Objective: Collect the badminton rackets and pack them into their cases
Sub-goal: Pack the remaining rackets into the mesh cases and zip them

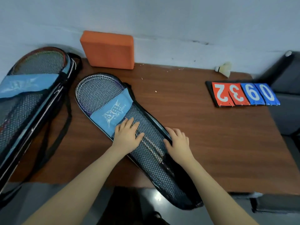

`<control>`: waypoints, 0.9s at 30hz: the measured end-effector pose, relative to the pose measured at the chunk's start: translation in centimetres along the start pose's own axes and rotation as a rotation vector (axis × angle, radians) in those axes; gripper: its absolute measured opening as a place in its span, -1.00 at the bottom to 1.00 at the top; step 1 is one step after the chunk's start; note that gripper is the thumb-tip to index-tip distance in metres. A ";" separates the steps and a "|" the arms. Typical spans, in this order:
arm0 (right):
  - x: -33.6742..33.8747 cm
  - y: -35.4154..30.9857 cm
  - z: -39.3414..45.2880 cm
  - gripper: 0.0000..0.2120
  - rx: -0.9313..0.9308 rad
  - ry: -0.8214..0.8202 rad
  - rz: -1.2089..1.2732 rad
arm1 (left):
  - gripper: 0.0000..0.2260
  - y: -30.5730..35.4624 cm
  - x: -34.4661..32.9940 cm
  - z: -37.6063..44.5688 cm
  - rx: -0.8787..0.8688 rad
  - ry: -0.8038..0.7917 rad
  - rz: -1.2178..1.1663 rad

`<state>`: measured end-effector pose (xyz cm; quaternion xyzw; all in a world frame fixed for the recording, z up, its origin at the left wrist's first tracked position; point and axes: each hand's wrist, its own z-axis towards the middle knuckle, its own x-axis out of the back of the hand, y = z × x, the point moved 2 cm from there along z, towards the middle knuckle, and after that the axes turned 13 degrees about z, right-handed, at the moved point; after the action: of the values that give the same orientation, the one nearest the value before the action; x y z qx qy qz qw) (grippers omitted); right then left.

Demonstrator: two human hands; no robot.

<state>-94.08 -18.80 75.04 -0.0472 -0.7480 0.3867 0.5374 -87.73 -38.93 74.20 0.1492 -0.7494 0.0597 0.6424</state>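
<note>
The left hand [128,135] lies flat on the mesh face of the near racket case [142,143], its fingers straight and spread, pressing down and holding nothing. The right hand [177,142] rests on the right edge of the same case, fingers loosely bent over the dark border where the zipper seems to run; I cannot tell if this grip pinches a zipper pull or only touches the edge. Under and between both hands, through the mesh, the shafts of the rackets [100,93] are visible, with their heads beyond the left hand, toward the wall. So the rackets are already inside, and I judge the step in hand is the closing of this case. The next move probably calls for one hand to keep the case steady on the counter [194,127] while the other draws the zipper along the edge. Well to the left of the grip, a second case [29,98] lies with rackets inside it too.
</note>
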 end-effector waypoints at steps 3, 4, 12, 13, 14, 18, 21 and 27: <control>-1.7 -3.2 5.0 -0.54 0.020 -0.080 -0.027 | -0.47 -4.0 1.1 3.2 0.019 -0.013 0.043; -2.4 -4.2 6.6 -0.52 0.039 -0.115 -0.046 | -0.47 -5.3 1.4 4.1 0.023 -0.008 0.056; -6.5 -8.1 15.1 -0.45 0.114 -0.282 -0.221 | -0.44 -11.6 1.1 9.9 -0.137 -0.119 0.141; -6.7 -8.0 15.2 -0.47 0.105 -0.284 -0.230 | -0.44 -11.9 0.9 9.8 -0.159 -0.122 0.134; -6.7 -8.0 15.1 -0.50 0.105 -0.276 -0.222 | -0.44 -12.0 0.8 9.5 -0.174 -0.109 0.122; -6.5 -8.0 14.4 -0.67 0.141 -0.211 -0.168 | -0.50 -12.5 0.8 8.1 -0.238 -0.048 0.065; -6.1 -8.7 15.9 -0.76 0.086 -0.119 -0.037 | -0.56 -12.5 1.5 8.6 -0.265 0.011 0.033; -6.0 -10.4 22.4 -0.82 -0.003 -0.005 0.040 | -0.68 -12.8 3.6 14.6 -0.151 0.168 -0.125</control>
<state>-106.77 -40.77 74.18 -0.0621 -0.7488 0.3964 0.5276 -98.12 -55.65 74.01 0.1416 -0.6845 -0.0247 0.7147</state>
